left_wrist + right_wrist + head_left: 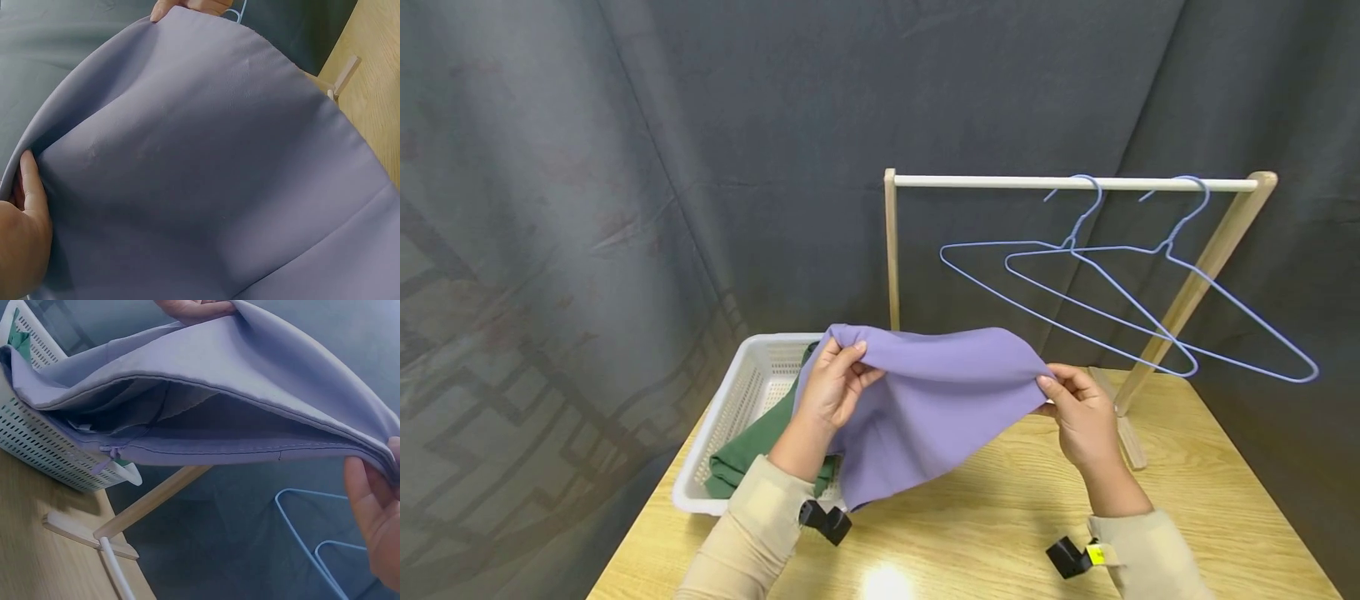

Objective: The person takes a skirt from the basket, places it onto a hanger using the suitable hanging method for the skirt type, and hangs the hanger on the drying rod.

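A purple zippered cloth (925, 400), which looks like a cushion cover, hangs stretched between both hands above the table and the basket's right side. My left hand (835, 383) pinches its upper left edge, thumb on the near side. At the right corner, my right hand (1078, 408) grips the fabric between thumb and fingers. The right wrist view shows the cloth's open mouth, with a zipper pull (111, 452) along its lower edge. Below and left, a folded green cloth (752, 450) lies in a white basket (730, 400), partly hidden by the left arm and the purple cloth.
Two blue wire hangers (1071, 242) hang from the white rail (985, 182) of a wooden rack standing behind and to the right. Its right post (1195, 292) and foot stand on the wooden table (1210, 500). A grey curtain (775, 167) covers the back.
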